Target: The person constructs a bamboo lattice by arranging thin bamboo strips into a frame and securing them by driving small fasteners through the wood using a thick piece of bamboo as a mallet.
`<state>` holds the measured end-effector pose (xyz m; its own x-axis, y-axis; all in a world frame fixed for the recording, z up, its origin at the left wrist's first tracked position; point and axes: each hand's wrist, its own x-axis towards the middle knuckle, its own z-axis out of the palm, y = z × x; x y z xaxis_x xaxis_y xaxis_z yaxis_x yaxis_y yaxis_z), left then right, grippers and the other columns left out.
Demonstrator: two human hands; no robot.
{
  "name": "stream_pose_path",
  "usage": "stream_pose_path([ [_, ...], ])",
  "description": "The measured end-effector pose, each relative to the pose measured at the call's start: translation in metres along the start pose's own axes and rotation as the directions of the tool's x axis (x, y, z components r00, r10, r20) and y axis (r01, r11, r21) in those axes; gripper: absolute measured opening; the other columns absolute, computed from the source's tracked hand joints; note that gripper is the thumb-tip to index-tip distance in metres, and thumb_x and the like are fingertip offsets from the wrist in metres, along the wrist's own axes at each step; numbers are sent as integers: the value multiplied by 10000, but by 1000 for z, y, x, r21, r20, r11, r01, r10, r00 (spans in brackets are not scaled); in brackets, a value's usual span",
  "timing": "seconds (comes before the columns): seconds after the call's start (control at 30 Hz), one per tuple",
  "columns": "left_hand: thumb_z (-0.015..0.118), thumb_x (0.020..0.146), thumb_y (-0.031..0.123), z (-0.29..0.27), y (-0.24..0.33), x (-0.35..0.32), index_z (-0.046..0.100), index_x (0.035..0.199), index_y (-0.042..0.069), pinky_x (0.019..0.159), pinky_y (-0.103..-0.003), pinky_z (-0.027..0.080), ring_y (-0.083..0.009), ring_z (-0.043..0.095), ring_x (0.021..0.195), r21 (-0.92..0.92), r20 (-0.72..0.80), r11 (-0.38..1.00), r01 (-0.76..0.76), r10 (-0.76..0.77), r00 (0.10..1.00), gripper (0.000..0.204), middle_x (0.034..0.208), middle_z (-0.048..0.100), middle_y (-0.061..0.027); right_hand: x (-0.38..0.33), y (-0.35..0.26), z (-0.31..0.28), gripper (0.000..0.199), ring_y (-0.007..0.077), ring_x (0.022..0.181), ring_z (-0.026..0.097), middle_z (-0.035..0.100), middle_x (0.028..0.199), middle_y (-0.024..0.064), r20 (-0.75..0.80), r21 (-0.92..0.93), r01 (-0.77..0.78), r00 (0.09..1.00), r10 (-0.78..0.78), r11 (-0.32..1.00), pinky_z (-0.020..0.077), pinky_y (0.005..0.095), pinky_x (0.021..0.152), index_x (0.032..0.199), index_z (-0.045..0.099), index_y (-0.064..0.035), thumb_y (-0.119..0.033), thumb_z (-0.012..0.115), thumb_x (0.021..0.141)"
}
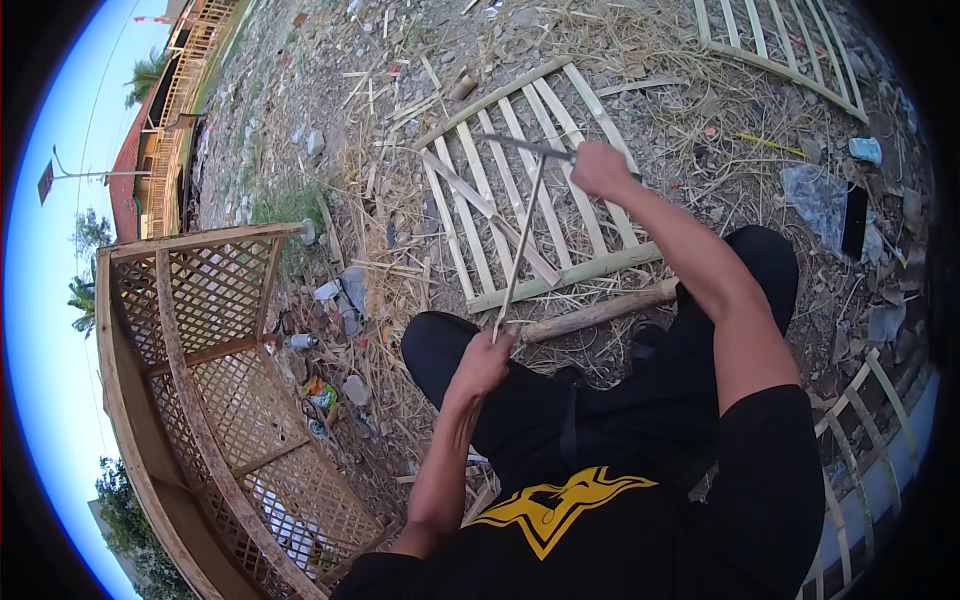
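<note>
My left hand (483,366) is closed round the lower end of a thin bamboo strip (520,247), which slants up and away from me. My right hand (603,171) grips a long knife (517,145) by its handle, the blade pointing left. The blade crosses the strip's upper end and seems to touch it. Beneath both lies a slatted bamboo panel (487,299) on the ground. A loose split bamboo piece (470,192) rests slantwise over its slats. Nearer my legs lies a round wooden pole (590,312).
A wooden lattice structure (180,330) stands at the left. Another slatted panel (770,65) lies at the far right, and bamboo lattice (870,430) stands at the near right. A plastic bag (815,195), a black flat object (854,222) and bamboo scraps litter the rough ground.
</note>
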<state>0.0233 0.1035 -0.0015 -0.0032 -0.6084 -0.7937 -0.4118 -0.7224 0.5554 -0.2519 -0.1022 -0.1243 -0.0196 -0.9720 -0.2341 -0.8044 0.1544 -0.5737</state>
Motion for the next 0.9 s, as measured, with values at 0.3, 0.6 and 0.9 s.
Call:
stream_pose_path([
  [0.3, 525, 1063, 344, -48, 26, -28, 380, 701, 195, 342, -244, 153, -33, 229, 374, -204, -103, 978, 45, -67, 992, 418, 524, 255, 103, -25, -58, -31, 276, 435, 825, 711, 710, 880, 272, 150, 242, 53, 985, -91, 969, 567, 507, 785, 888, 709, 55, -194, 622, 807],
  [0.6, 552, 1039, 320, -29, 60, 39, 424, 709, 151, 355, -262, 205, -54, 317, 399, -100, -64, 995, -29, 22, 998, 392, 539, 341, 81, -66, -86, -4, 270, 425, 819, 723, 712, 842, 270, 349, 92, 326, 874, -337, 941, 593, 489, 767, 858, 701, 64, -159, 643, 719],
  [0.9, 542, 1048, 355, -6, -2, -7, 499, 710, 67, 461, -320, 346, -99, 399, 484, 147, -30, 988, -41, 46, 998, 446, 568, 460, 30, 25, 15, -19, 355, 413, 972, 715, 718, 1031, 273, 25, 11, -97, 995, 97, 995, 577, 483, 841, 990, 713, 60, -235, 627, 811],
])
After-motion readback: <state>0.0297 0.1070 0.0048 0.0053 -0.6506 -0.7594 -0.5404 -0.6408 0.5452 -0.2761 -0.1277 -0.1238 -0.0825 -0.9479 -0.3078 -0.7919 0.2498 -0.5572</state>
